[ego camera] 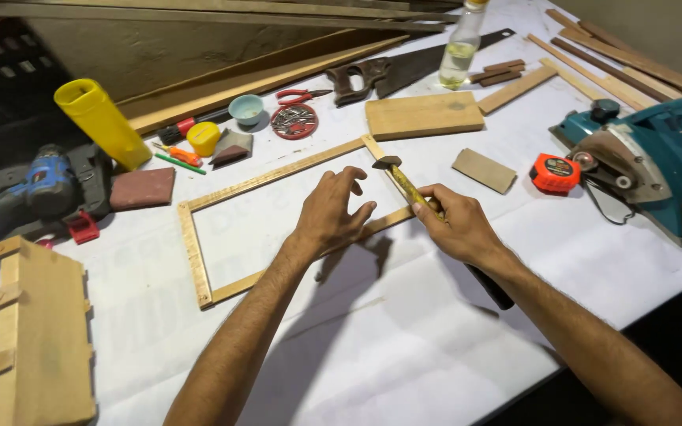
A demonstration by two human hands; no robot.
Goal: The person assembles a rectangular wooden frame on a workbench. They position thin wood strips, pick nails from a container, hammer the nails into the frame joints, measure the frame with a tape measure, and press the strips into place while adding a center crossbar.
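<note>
Seen from above, a person's right hand closes its grip around the handle of a small hammer, whose dark head hangs just over the right rail of a thin wooden frame lying flat on the white-covered counter. Meanwhile the left hand rests with fingers spread and loosely curled, gripping nothing, its fingertips down inside the frame close to the near rail and the hammer.

Beyond the frame, toward the far edge, lie a round red tin of nails, red-handled pliers, a small pale-blue bowl and a handsaw, with a clear bottle standing beside it. A flat wooden block sits just past the frame's far right corner.

To the right, an orange tape measure lies near a teal electric planer. At far left are a yellow plastic tube and a blue power drill.
</note>
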